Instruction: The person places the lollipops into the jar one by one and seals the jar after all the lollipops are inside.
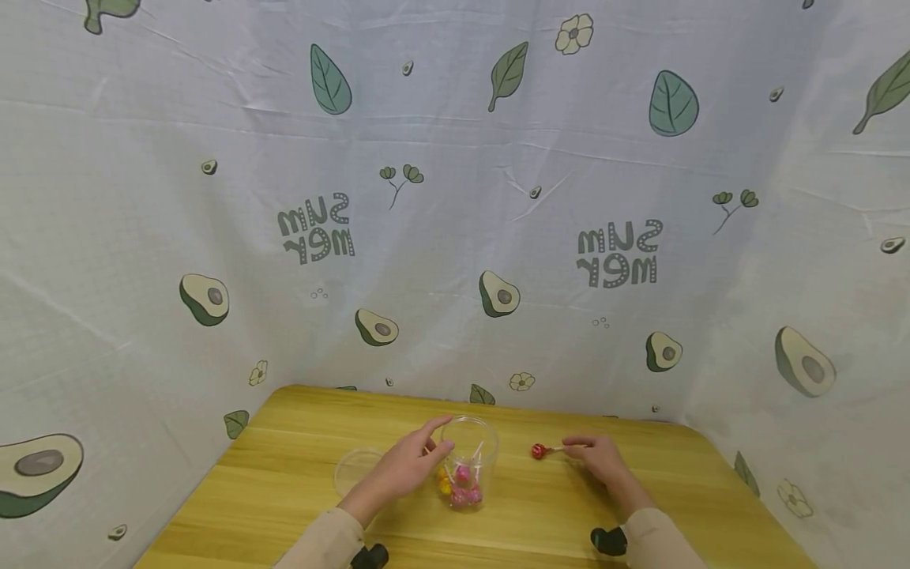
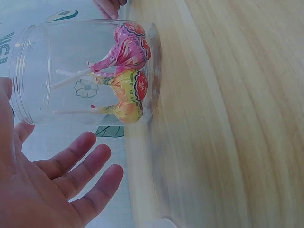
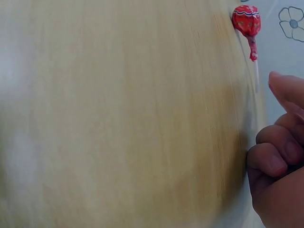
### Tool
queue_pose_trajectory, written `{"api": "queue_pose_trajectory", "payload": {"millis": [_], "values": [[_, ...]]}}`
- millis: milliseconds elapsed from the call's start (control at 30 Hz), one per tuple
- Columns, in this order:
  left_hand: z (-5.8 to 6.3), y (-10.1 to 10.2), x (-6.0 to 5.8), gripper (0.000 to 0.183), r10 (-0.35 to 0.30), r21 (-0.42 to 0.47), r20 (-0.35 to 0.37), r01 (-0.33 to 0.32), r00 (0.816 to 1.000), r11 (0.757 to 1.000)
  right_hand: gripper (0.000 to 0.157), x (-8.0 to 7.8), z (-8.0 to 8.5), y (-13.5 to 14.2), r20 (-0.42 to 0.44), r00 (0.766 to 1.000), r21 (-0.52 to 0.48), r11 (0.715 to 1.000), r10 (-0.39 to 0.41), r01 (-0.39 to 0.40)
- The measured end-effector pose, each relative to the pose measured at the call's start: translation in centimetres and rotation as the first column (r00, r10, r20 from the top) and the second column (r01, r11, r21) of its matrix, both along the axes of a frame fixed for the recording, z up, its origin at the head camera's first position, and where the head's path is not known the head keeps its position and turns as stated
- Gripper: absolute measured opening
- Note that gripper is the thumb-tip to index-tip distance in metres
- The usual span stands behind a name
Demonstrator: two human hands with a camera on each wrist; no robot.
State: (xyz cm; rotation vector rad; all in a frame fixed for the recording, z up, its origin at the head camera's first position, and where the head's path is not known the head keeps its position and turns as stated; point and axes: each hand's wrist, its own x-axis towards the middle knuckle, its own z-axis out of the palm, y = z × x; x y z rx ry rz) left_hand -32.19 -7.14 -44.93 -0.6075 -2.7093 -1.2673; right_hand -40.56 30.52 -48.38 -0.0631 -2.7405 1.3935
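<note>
A clear round jar [image 1: 490,474] stands upright on the table, with several wrapped lollipops [image 2: 128,90] in pink and yellow at its bottom, sticks up. My left hand [image 1: 412,462] is at the jar's left side, thumb and index finger by its rim. Its other fingers [image 2: 97,190] stretch out apart from the jar in the left wrist view. To the jar's right lies a red-wrapped lollipop [image 1: 539,451], its white stick towards my right hand [image 1: 600,458]. In the right wrist view a fingertip is beside the stick [image 3: 257,78], with a small gap, and the other fingers are curled.
A clear round lid [image 1: 355,472] lies on the wooden table [image 1: 298,442] left of the jar, partly behind my left hand. A pale printed curtain [image 1: 441,237] hangs behind the table and along both sides. Dark wrist devices [image 1: 609,541] show near both sleeves.
</note>
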Motion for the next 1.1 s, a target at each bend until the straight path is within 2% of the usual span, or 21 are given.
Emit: {"api": "queue_pose_trajectory", "payload": {"millis": [333,500,900,1100], "values": [[0.10,0.14,0.06,0.059,0.002,0.002,0.004,-0.002,1.000,1.000,0.031,-0.20,-0.52,0.27,0.007,1.000,-0.002,1.000,-0.007,0.007],[0.06,0.08,0.02,0.060,0.000,0.000,-0.004,0.000,1.000,1.000,0.028,-0.06,-0.32,0.11,-0.027,0.999,0.057,0.998,0.023,-0.021],[-0.01,0.01,0.10,0.060,-0.008,-0.003,-0.009,0.008,1.000,1.000,0.019,0.21,-0.55,-0.32,-0.058,0.998,0.129,0.992,-0.003,0.011],[0.06,0.08,0.12,0.062,0.000,0.005,0.003,0.000,1.000,1.000,0.014,0.33,-0.43,-0.48,-0.086,0.996,0.183,0.983,0.016,0.000]]}}
